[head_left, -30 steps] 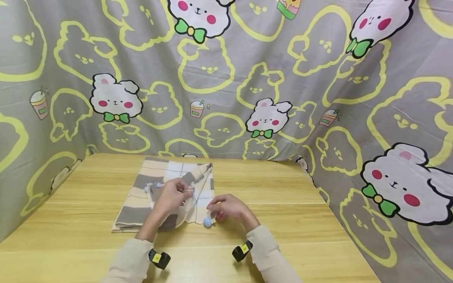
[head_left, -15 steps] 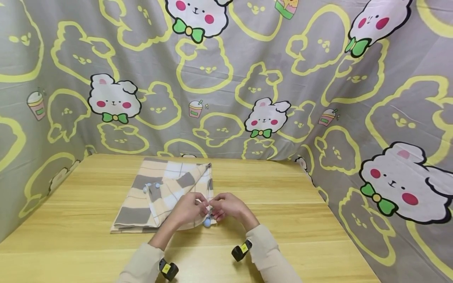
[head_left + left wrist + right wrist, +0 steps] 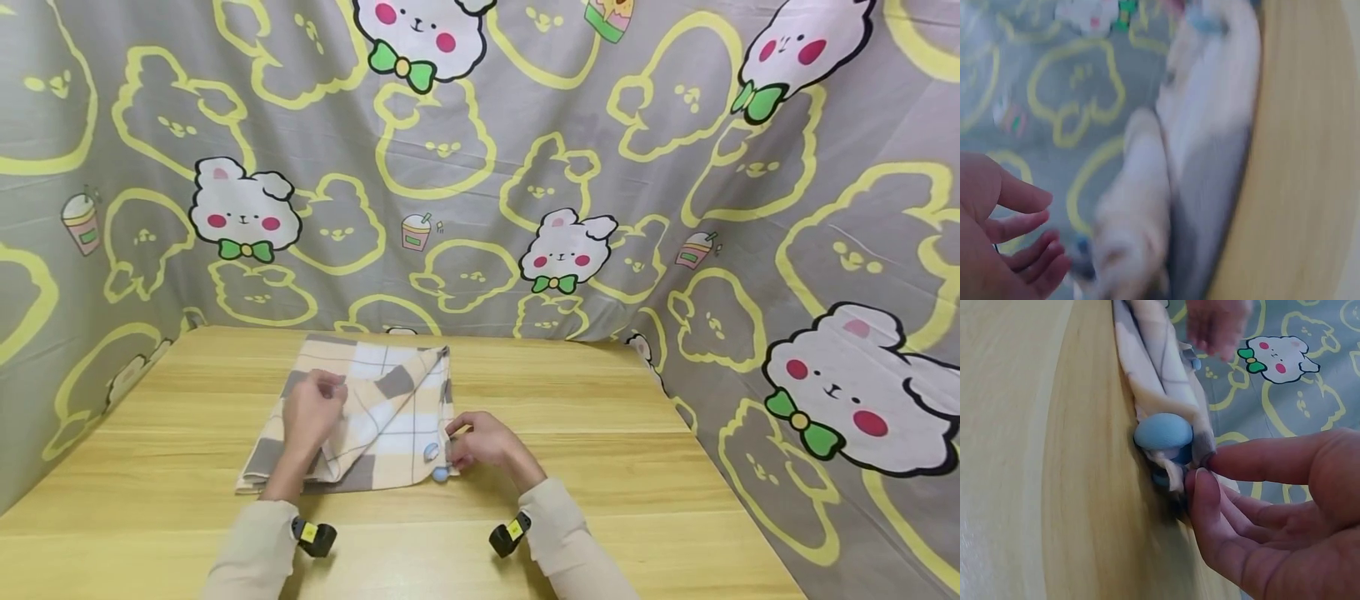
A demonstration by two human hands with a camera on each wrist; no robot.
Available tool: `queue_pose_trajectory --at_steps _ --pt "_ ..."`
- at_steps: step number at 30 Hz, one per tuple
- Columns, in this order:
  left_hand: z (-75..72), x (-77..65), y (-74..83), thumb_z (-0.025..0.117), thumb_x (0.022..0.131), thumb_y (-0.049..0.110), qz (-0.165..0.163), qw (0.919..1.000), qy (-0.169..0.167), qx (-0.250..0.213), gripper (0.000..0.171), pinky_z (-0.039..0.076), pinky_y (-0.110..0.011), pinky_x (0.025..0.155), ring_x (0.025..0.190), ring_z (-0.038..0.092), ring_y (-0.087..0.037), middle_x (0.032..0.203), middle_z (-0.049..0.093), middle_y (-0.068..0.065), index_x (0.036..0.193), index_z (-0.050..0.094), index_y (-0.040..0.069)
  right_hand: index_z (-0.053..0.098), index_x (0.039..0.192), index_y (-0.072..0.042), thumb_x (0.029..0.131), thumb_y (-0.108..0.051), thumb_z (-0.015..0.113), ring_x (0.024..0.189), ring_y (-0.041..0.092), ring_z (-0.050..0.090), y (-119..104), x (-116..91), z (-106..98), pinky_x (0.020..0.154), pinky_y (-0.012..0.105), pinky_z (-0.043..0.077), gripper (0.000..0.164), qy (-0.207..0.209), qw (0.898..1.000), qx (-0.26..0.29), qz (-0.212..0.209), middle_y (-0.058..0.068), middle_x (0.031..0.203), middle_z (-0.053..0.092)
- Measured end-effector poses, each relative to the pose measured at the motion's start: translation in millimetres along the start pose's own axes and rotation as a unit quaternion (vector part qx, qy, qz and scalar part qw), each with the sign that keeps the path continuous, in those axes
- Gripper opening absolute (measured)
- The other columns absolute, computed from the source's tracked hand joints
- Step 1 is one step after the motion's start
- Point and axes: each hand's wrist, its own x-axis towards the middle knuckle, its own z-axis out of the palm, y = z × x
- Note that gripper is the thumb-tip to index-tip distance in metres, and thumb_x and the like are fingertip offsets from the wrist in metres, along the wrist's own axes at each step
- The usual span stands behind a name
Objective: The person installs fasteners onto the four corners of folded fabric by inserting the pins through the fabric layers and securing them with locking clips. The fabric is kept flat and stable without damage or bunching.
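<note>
A folded plaid cloth point(image 3: 405, 421) in beige, grey and white lies on the table, its upper layer turned back diagonally. My right hand point(image 3: 483, 440) is at its near right corner; in the right wrist view, thumb and forefinger pinch the grey cloth edge. Beside those fingertips sits a round, pale blue knob point(image 3: 1164, 431), with more blue just beneath it. The head view shows two blue pieces at this corner, the lower one a blue ball point(image 3: 440, 473). Over the turned-back layer hovers my left hand point(image 3: 311, 408), fingers loosely bent and holding nothing. It covers the layer's left corner.
The wooden table point(image 3: 600, 483) extends on both sides of the cloth. A grey curtain point(image 3: 465, 192) with yellow outlines and white rabbits encloses the back and sides. Each wrist carries a small black camera, the left one point(image 3: 317, 537) near the table's front.
My left hand went right to meet the right hand at the near corner, then moved back left. A second blue piece now shows there. The right hand has stayed nearly in place.
</note>
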Motion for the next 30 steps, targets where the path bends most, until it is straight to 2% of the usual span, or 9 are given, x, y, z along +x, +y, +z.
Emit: queue_pose_trajectory --at_steps 3,7,9,12,15,18,22,27,30 --pt "-8.3 4.6 -16.2 0.065 0.091 0.014 -0.013 0.9995 -0.012 0.027 0.042 0.042 -0.059 0.093 0.111 0.055 -0.048 0.119 0.062 -0.032 0.129 0.060 -0.004 0.066 0.111 0.004 0.073 0.002 0.072 0.060 0.013 0.061 0.1 -0.1 1.1 0.061 0.023 0.050 0.039 0.006 1.000 -0.007 -0.001 0.006 0.073 0.063" --pt "-16.6 6.9 -25.7 0.064 0.095 0.021 -0.019 0.9952 -0.079 0.055 0.049 0.038 -0.064 0.100 0.122 0.048 -0.054 0.132 0.055 -0.036 0.136 0.054 -0.005 0.066 0.110 0.004 0.072 0.003 0.072 0.060 0.013 0.061 -1.0 0.3 1.6 0.059 0.023 0.050 0.038 0.008 1.000 -0.007 -0.005 0.006 0.074 0.063" --pt "-18.1 7.7 -28.2 0.063 0.096 0.022 -0.019 0.9929 -0.100 0.062 0.048 0.040 -0.064 0.099 0.122 0.049 -0.055 0.132 0.055 -0.037 0.135 0.054 -0.004 0.066 0.110 0.004 0.072 0.003 0.072 0.061 0.013 0.062 -1.5 0.6 1.3 0.059 0.023 0.049 0.038 0.008 1.000 -0.009 -0.005 0.006 0.075 0.063" --pt "-18.3 9.1 -30.2 0.064 0.096 0.021 -0.013 0.9914 -0.111 0.068 0.045 0.044 -0.063 0.095 0.117 0.054 -0.054 0.129 0.057 -0.036 0.132 0.055 -0.005 0.066 0.110 0.004 0.072 0.003 0.072 0.061 0.013 0.062 -1.6 0.6 0.8 0.059 0.023 0.049 0.038 0.008 1.000 -0.011 -0.005 0.007 0.075 0.064" --pt "-17.9 9.2 -30.5 0.063 0.094 0.016 -0.018 0.9918 -0.106 0.068 0.039 0.046 -0.061 0.091 0.112 0.056 -0.051 0.127 0.059 -0.035 0.127 0.057 -0.004 0.066 0.111 0.005 0.072 0.004 0.071 0.062 0.013 0.062 -0.9 0.8 0.6 0.060 0.023 0.050 0.039 0.004 1.000 -0.009 -0.005 0.007 0.074 0.064" --pt "-17.8 8.9 -29.0 0.060 0.093 0.014 -0.028 0.9924 -0.100 0.066 0.031 0.048 -0.056 0.084 0.105 0.058 -0.048 0.123 0.061 -0.034 0.120 0.058 -0.002 0.065 0.111 0.007 0.073 0.004 0.070 0.062 0.013 0.062 -0.2 0.8 0.6 0.060 0.024 0.053 0.039 0.001 1.000 -0.006 -0.009 0.007 0.075 0.064" --pt "-17.9 7.3 -24.6 0.058 0.093 0.014 -0.041 0.9934 -0.093 0.055 0.025 0.048 -0.044 0.069 0.093 0.061 -0.042 0.117 0.063 -0.030 0.114 0.060 0.000 0.065 0.111 0.007 0.073 0.004 0.070 0.063 0.014 0.063 0.0 0.8 0.8 0.062 0.025 0.055 0.039 -0.001 1.000 -0.005 -0.009 0.008 0.077 0.065" --pt "-15.2 2.5 -6.7 0.064 0.091 0.013 -0.013 0.9970 -0.075 0.016 0.023 0.043 -0.034 0.064 0.086 0.061 -0.033 0.107 0.068 -0.026 0.109 0.065 0.000 0.064 0.112 0.008 0.073 0.004 0.068 0.064 0.014 0.064 -0.4 -0.1 1.0 0.063 0.027 0.057 0.040 -0.005 1.000 -0.005 -0.005 0.009 0.078 0.065" --pt "-7.5 -3.9 11.3 0.066 0.090 0.009 0.004 0.9948 -0.096 -0.033 0.018 0.048 -0.031 0.064 0.082 0.063 -0.029 0.104 0.070 -0.025 0.105 0.067 -0.001 0.064 0.113 0.008 0.073 0.004 0.068 0.065 0.014 0.064 -0.4 -0.2 0.7 0.064 0.028 0.058 0.040 -0.007 1.000 -0.004 -0.004 0.009 0.079 0.065"
